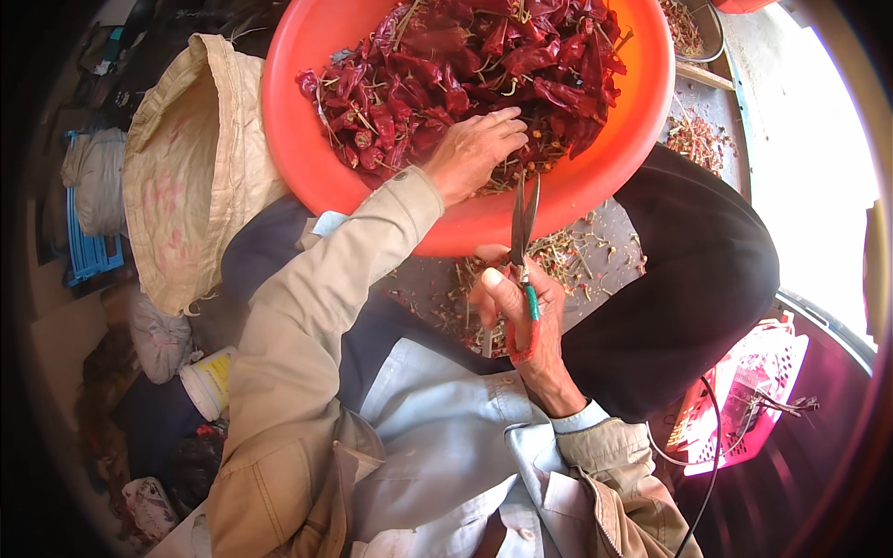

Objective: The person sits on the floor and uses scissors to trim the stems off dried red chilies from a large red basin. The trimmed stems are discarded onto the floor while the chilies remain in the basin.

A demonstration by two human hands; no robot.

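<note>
A large red plastic basin [300, 174] holds a heap of dried red chili peppers [432, 77], many with stems. My left hand [478, 150] reaches over the basin's near rim and rests on the peppers, its fingers bent; whether a pepper is under the fingertips is hidden. Below the rim, my right hand [534, 314] is closed around the handles of metal scissors [523, 223], which have green and red wrapping. The scissors' blades point away from me, slightly apart, their tips overlapping the near rim in the view.
Cut stems [565, 261] litter the floor between my legs. An open woven sack [188, 181] stands left of the basin. A white bucket [209, 383] lies at the lower left; a pink plastic basket [746, 397] with cables is at the right. More stems [698, 143] lie at the upper right.
</note>
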